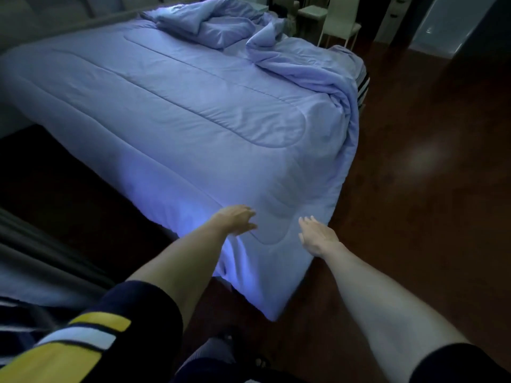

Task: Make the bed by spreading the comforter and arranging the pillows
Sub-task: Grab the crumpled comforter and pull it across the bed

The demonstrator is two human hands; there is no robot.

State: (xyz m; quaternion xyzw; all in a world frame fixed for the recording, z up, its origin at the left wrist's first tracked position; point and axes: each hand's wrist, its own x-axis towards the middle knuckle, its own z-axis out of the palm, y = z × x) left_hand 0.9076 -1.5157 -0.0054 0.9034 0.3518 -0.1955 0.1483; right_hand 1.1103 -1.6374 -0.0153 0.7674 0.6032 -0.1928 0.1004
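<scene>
A pale blue quilted comforter (171,106) covers most of the bed, lying flat over the near and left parts. Toward the far right it is bunched in crumpled folds (301,64), and another rumpled heap (210,26) lies at the far end. Its near corner hangs down over the bed's corner to the floor. My left hand (236,219) rests flat on the comforter near that corner, fingers spread. Just to the right, my right hand (318,236) hovers over the hanging edge, palm down and fingers apart. No pillow can be told apart from the folds.
Dark wooden floor (420,189) runs along the bed's right side. White chairs (343,26) and furniture stand beyond the far right corner. A dark gap lies left of the bed, with grey fabric (41,261) at the lower left.
</scene>
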